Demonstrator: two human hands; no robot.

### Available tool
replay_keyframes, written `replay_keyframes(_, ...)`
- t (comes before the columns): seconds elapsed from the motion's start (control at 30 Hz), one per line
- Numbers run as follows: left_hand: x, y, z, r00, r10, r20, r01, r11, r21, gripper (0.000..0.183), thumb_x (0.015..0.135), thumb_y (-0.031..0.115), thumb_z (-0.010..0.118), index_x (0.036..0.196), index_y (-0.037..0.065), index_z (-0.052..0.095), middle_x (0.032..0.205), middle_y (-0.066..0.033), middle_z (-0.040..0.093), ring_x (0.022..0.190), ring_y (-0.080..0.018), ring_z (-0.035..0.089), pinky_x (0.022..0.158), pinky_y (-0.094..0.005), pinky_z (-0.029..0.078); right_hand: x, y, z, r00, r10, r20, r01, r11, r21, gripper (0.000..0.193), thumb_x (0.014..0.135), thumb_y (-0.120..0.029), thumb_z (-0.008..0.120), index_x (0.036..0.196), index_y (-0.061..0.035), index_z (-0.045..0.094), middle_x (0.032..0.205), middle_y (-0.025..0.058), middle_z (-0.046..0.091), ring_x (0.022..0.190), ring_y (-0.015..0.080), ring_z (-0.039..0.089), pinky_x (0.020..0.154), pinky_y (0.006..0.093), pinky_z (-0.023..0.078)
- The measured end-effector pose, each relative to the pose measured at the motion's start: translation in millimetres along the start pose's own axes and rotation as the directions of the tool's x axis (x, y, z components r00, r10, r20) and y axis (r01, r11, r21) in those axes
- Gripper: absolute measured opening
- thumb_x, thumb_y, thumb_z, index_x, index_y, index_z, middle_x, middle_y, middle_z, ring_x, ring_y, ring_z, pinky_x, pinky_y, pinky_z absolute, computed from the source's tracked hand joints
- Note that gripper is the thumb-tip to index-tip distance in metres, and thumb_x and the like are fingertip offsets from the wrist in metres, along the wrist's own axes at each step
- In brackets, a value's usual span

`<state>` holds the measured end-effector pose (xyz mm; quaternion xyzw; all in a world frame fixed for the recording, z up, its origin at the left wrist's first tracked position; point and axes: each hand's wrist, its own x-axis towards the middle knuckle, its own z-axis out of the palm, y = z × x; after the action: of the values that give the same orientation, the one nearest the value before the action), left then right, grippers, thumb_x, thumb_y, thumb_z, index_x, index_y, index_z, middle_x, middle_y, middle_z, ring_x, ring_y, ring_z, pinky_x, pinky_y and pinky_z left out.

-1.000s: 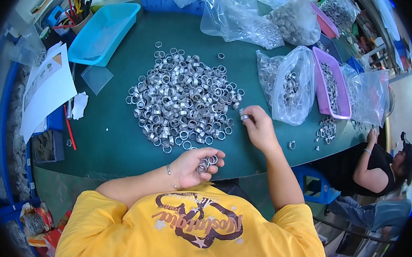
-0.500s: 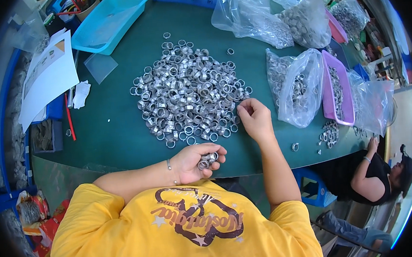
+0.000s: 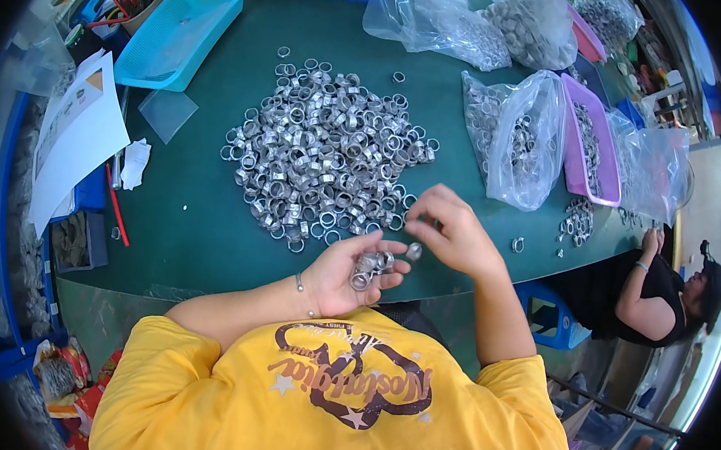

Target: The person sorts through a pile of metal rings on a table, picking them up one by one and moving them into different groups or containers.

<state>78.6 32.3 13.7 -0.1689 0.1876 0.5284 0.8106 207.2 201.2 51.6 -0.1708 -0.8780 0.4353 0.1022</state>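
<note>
A broad pile of silver metal rings lies on the green tabletop. My left hand, palm up near the table's front edge, cradles several of these rings in its half-curled fingers. Just right of its fingertips is a single ring, slightly blurred; whether it touches them I cannot tell. My right hand hovers above that ring, thumb and forefinger parted, with nothing visible between them.
Right of the pile are a clear bag of rings, a purple basket and loose rings. A turquoise tray and paper sheets occupy the left. Another person sits at the right.
My right hand has left the pile's right edge and come toward my left hand. A single ring now shows between them. My left fingers have spread a little.
</note>
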Motion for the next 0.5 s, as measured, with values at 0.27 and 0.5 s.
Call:
replay_keyframes(0.27,-2,-2,-8,0.997,0.035,-0.072,-0.032,0.998,0.050,0.020,0.093,0.020,0.053,0.102,0.004,0.060,0.091,-0.0098,0.063,0.075,-0.0158,0.062,0.048,-0.0228,0.043,0,23,18,0.966,0.154,-0.210,-0.188,0.971,-0.151,0.011,0.077,-0.002,0.063,0.087,0.0007,0.064,0.076,0.0146,0.063,0.066,0.0266,0.063,0.064,0.0340,0.051)
replay_keyframes(0.5,0,-4,-11,0.998,0.005,0.059,-0.001,0.998,-0.062,0.043,0.097,0.032,0.043,0.130,0.003,0.045,0.117,-0.0198,0.057,0.102,-0.0316,0.063,0.069,-0.0358,0.059,-24,0,5,0.997,0.062,0.047,-0.073,0.947,0.312,0.014,0.080,0.000,0.065,0.094,-0.0012,0.064,0.082,0.0059,0.062,0.066,0.0107,0.059,0.060,0.0248,0.048)
